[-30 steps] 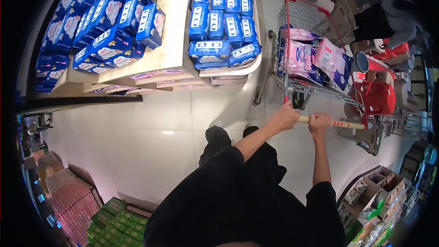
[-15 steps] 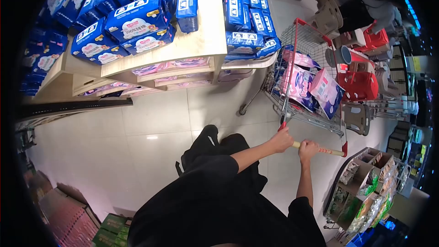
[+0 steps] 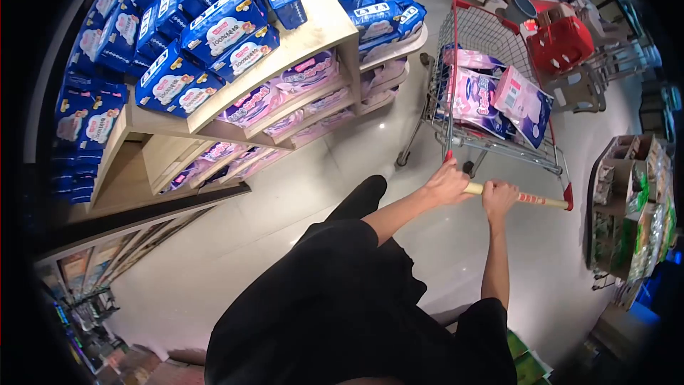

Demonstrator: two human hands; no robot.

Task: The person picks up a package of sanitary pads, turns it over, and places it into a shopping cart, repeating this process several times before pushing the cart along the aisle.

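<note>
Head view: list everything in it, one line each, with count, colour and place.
Cart: one, wire with red trim, ahead on the right.
Handle: one, pale with red ends, at the cart's near side.
Pink packs: several, pink and purple, inside the cart.
Blue packs: many, blue, on the top shelves at left.
Shelf: one, pale wood, at left; pink packs on its lower tiers.
Red baskets: stacked, red, beyond the cart.
Rack: one, brown, far right, holding small goods.
Floor: pale glossy tiles.
Left hand: grips the handle's left end.
Right hand: grips the handle beside it.
</note>
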